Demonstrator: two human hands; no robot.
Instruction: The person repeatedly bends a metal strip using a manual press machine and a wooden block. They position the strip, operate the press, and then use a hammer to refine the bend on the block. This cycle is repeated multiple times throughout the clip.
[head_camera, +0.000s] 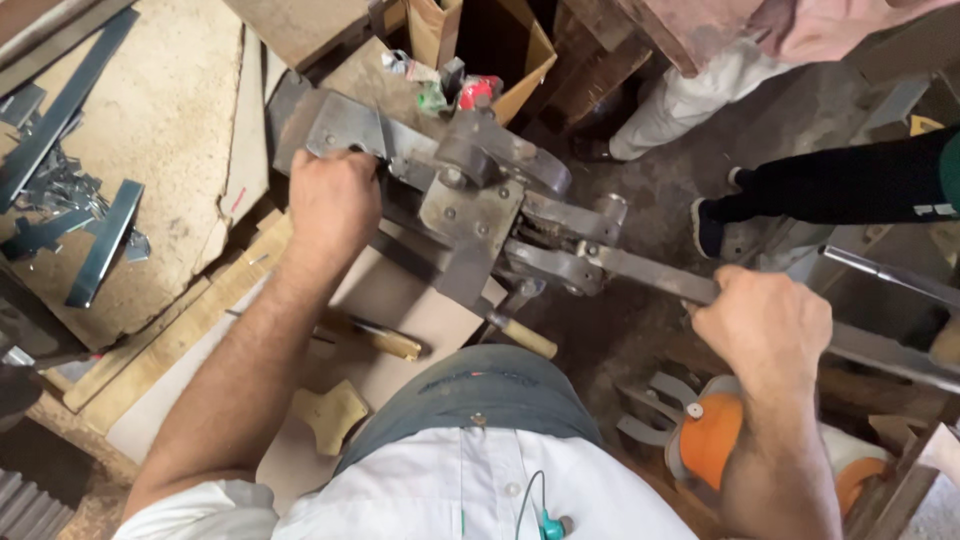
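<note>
Nearest the wearer, at six o'clock, a white shirt (470, 490) and grey trousers (480, 395) fill the lower frame. At four o'clock, an orange fan (715, 435) sits on the floor beside the right forearm.

Right hand (765, 325), at three o'clock: fingers curled fully shut around the long steel lever (650, 275), knuckles up, no gap showing. Grip sits some way out from the pivot.

Left hand (333, 200), at ten o'clock: closed in a fist at the left end of the shear (470, 205); whether it clamps the shear body or a workpiece cannot be told, as the fingertips are hidden.

Shear stands at centre, at twelve o'clock from the wearer, bolted plates and linkage exposed. A wooden-handled tool (525, 335) lies just below it.

Judgement: good practice here calls for the left fingers to be kept off the blade line, stock held flat, and the lever pulled in one steady stroke.

Farther off, at nine o'clock, metal offcuts (70, 190) lie on a board. At one o'clock, a cardboard box (500, 50); at two o'clock, other persons' legs (800, 190).
</note>
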